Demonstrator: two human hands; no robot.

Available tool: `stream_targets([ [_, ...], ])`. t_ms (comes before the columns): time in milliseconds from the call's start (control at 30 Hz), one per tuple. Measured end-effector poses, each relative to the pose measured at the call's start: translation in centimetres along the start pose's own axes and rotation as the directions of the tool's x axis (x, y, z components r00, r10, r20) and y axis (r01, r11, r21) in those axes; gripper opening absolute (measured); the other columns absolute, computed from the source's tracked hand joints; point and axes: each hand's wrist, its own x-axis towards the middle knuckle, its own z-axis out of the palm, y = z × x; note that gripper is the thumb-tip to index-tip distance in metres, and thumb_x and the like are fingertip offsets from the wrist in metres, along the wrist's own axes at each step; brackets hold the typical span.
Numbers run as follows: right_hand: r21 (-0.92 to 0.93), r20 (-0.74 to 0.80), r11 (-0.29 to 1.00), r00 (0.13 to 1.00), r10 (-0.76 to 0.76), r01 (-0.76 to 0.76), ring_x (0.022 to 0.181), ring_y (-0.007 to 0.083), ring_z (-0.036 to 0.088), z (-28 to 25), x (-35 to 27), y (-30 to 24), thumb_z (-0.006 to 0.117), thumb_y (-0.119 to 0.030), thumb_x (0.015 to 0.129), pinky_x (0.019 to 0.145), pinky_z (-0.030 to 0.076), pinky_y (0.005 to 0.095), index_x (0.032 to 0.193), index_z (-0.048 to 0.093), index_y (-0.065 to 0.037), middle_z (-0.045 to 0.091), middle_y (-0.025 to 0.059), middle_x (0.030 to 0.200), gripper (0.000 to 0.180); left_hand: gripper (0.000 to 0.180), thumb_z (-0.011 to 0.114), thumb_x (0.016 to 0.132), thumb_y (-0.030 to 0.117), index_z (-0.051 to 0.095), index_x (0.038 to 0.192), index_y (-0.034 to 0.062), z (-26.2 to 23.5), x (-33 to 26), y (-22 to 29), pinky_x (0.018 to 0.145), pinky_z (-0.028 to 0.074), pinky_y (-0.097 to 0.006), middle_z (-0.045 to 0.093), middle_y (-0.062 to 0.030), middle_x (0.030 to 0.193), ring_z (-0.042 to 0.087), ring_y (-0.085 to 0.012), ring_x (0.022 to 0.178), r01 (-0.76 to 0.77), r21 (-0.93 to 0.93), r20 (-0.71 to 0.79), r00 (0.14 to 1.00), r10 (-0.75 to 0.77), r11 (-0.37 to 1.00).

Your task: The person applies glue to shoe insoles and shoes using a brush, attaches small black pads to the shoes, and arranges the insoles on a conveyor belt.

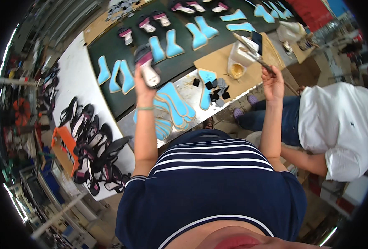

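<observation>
My left hand is closed around a sandal with a black and purple upper and a pale insole, held up over the table. My right hand grips a long-handled brush, whose tip points up and left above a white plastic container. Yellowish glue or paste shows at the container's near end. Below the sandal lies a pile of light-blue insole pieces. More blue insole pieces are laid out in pairs across the dark green belt.
Finished-looking sandals line the belt's far side. Many black sandals heap on the white side table at left, beside an orange crate. Small dark squares lie near the cardboard. A person in white is at right.
</observation>
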Motion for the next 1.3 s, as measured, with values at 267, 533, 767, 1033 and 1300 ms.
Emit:
stream_targets([
  [267, 0.043, -0.240, 0.994, 0.965, 0.111, -0.103, 0.102, 0.0302, 0.063, -8.3, -0.3, 4.9, 0.059, -0.001, 0.085, 0.089, 0.053, 0.0383, 0.108, 0.059, 0.005, 0.064, 0.0187, 0.105, 0.024, 0.030, 0.045, 0.098, 0.022, 0.054, 0.118, 0.0016, -10.8, 1.8, 8.9, 0.085, 0.054, -0.040, 0.065, -0.0113, 0.106, 0.065, -0.0248, 0.095, -0.241, 0.244, -0.437, 0.837, 0.329, 0.939],
  [533, 0.274, -0.134, 0.947, 0.968, 0.211, -0.169, 0.101, 0.0236, 0.062, -15.0, 0.4, 7.4, 0.052, -0.005, 0.094, 0.093, 0.050, 0.0313, 0.112, 0.058, 0.008, 0.064, 0.0183, 0.109, 0.024, 0.016, 0.052, 0.090, 0.004, 0.056, 0.104, -0.0033, -20.7, 7.1, 16.5, 0.077, 0.054, -0.040, 0.061, -0.0117, 0.096, 0.063, -0.0252, 0.085, -0.391, 0.147, -0.564, 0.721, 0.402, 0.909],
  [767, 0.288, -0.223, 0.930, 0.928, 0.299, -0.230, 0.097, 0.0221, 0.064, -15.7, -0.4, 6.0, 0.058, -0.009, 0.092, 0.083, 0.055, 0.0261, 0.112, 0.054, 0.010, 0.065, 0.0191, 0.106, 0.028, 0.018, 0.055, 0.086, -0.005, 0.055, 0.104, -0.0088, -24.1, 14.0, 27.1, 0.075, 0.053, -0.042, 0.060, -0.0142, 0.098, 0.063, -0.0268, 0.083, -0.512, 0.181, -0.619, 0.604, 0.502, 0.840],
  [1033, 0.146, -0.425, 0.985, 0.894, 0.143, -0.088, 0.100, 0.0284, 0.064, -12.2, -0.6, 5.4, 0.058, -0.003, 0.090, 0.087, 0.056, 0.0309, 0.111, 0.053, 0.013, 0.062, 0.0233, 0.111, 0.026, 0.064, 0.062, 0.082, 0.006, 0.031, 0.136, -0.0074, -28.6, 16.1, 38.0, 0.111, 0.023, -0.045, 0.039, -0.0281, 0.135, 0.026, -0.0369, 0.138, -0.431, 0.701, -0.594, 0.088, 0.800, 0.568],
  [1300, 0.243, -0.416, 0.968, 0.896, 0.157, -0.057, 0.105, 0.0307, 0.061, -13.2, -0.1, 4.7, 0.057, 0.001, 0.089, 0.092, 0.054, 0.0341, 0.111, 0.054, 0.013, 0.061, 0.0232, 0.113, 0.025, 0.042, 0.058, 0.071, 0.004, 0.046, 0.110, -0.0077, -32.0, -3.2, 43.2, 0.095, 0.040, -0.047, 0.042, -0.0302, 0.116, 0.049, -0.0402, 0.105, 0.284, 0.742, -0.530, -0.306, 0.791, 0.607],
])
